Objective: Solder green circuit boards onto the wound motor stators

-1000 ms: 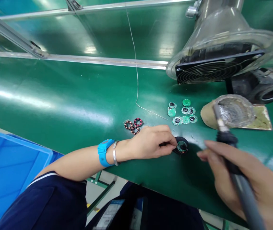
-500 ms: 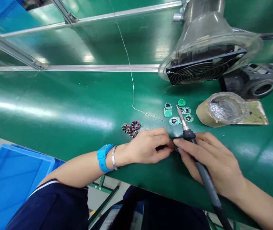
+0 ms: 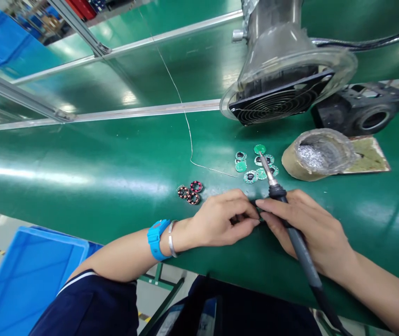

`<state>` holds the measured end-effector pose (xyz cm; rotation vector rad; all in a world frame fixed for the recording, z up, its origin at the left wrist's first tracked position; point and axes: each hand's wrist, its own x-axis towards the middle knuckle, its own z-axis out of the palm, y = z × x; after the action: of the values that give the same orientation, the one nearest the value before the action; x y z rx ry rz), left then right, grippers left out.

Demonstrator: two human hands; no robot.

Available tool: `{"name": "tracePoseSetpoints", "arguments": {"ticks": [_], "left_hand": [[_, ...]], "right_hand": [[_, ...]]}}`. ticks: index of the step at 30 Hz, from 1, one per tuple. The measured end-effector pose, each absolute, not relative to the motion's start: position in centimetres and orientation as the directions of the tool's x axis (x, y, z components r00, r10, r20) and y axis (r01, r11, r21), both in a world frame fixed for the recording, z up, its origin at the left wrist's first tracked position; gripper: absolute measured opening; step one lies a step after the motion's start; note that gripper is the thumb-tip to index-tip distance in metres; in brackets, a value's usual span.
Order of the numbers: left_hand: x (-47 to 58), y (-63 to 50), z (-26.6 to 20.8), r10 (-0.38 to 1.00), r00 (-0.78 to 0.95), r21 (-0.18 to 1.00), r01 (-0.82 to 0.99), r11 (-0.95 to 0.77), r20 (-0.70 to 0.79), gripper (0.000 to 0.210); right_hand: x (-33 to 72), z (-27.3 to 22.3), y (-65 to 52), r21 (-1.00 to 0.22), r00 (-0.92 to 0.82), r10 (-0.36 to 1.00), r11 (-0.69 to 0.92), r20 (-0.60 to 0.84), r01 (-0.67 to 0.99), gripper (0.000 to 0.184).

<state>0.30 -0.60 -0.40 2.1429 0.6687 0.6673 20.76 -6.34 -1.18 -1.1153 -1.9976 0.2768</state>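
Observation:
My right hand [image 3: 317, 235] is closed around a soldering iron [image 3: 302, 256], its metal tip pointing up and away over several small round circuit boards [image 3: 251, 176], green and white with dark centres. The thumb and forefinger of that hand also reach toward my left fingertips. My left hand [image 3: 224, 218] is pinched close beside them. A small dark and green piece [image 3: 260, 215] shows between the two hands, mostly hidden by the fingers. Left of the boards, near my left knuckles, lie 3 small wound ring coils [image 3: 193, 199].
A thin solder wire [image 3: 189, 135] hangs down and ends beside the boards. On the right stand a cup with silvery contents [image 3: 290, 163], a flat plate [image 3: 374, 156] and a black holder [image 3: 360, 112]. A fume extractor [image 3: 276, 102] overhangs the bench. A blue crate [image 3: 34, 280] sits lower left.
The camera view has turned slightly, shifting the bench in the picture. Both hands stay together at the small piece, with the left fingertips slightly rearranged. The soldering iron is still in the right hand.

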Motion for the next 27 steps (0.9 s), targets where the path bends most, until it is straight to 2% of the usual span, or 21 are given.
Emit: {"name": "tracePoseSetpoints", "arguments": {"ticks": [2, 4, 7, 10, 13, 18, 27], "left_hand": [[0.4, -0.5, -0.1, 0.718, 0.69, 0.888, 0.267, -0.375, 0.095, 0.007], [0.5, -0.4, 0.2, 0.746, 0.662, 0.93, 0.311, -0.194, -0.066, 0.012], [0.7, -0.1, 0.5, 0.716, 0.647, 0.941, 0.337, 0.041, -0.263, 0.012], [0.8, 0.1, 0.7, 0.663, 0.662, 0.929, 0.34, 0.15, -0.349, 0.007], [0.7, 0.2, 0.7, 0.638, 0.671, 0.918, 0.359, 0.166, -0.378, 0.007], [0.5, 0.1, 0.7, 0.643, 0.671, 0.922, 0.352, 0.164, -0.37, 0.004], [0.4, 0.1, 0.5, 0.691, 0.677, 0.924, 0.38, -0.035, -0.252, 0.005]], "right_hand": [[20.8, -1.3, -6.4, -0.526, -0.276, 0.783, 0.59, 0.558, 0.612, 0.047], [20.8, -1.4, -6.5, -0.518, -0.274, 0.778, 0.593, 0.565, 0.616, 0.05], [20.8, -1.5, -6.5, -0.518, -0.254, 0.767, 0.599, 0.589, 0.61, 0.055], [21.0, -1.7, -6.5, -0.507, -0.319, 0.731, 0.66, 0.603, 0.554, 0.056], [21.0, -1.7, -6.6, -0.489, -0.383, 0.722, 0.68, 0.575, 0.547, 0.061], [20.9, -0.9, -6.6, -0.467, -0.36, 0.713, 0.68, 0.602, 0.565, 0.063], [21.1, -0.7, -7.6, -0.52, -0.365, 0.767, 0.631, 0.527, 0.576, 0.06]]}}
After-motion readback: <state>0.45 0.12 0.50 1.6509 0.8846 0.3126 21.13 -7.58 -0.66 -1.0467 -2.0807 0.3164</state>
